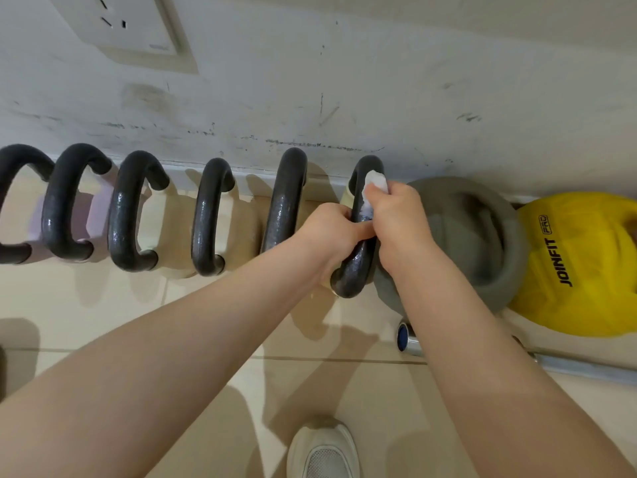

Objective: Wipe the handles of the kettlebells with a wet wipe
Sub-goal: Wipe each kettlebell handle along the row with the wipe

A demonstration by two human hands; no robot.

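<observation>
Several kettlebells with dark, shiny handles stand in a row along the wall. My left hand (331, 232) grips the handle of the rightmost kettlebell (355, 270) from the left side. My right hand (393, 215) is closed on a crumpled white wet wipe (374, 182) and presses it against the upper part of the same handle. The neighbouring handle (286, 201) just left of my hands looks wet and glossy. The body of the held kettlebell is mostly hidden under my hands.
A grey weight plate (482, 236) and a yellow JOINFIT plate (579, 263) lean against the wall at right. A metal bar (410, 339) lies on the tiled floor below them. A white shoe (324, 450) is at the bottom. A wall socket (127, 25) sits upper left.
</observation>
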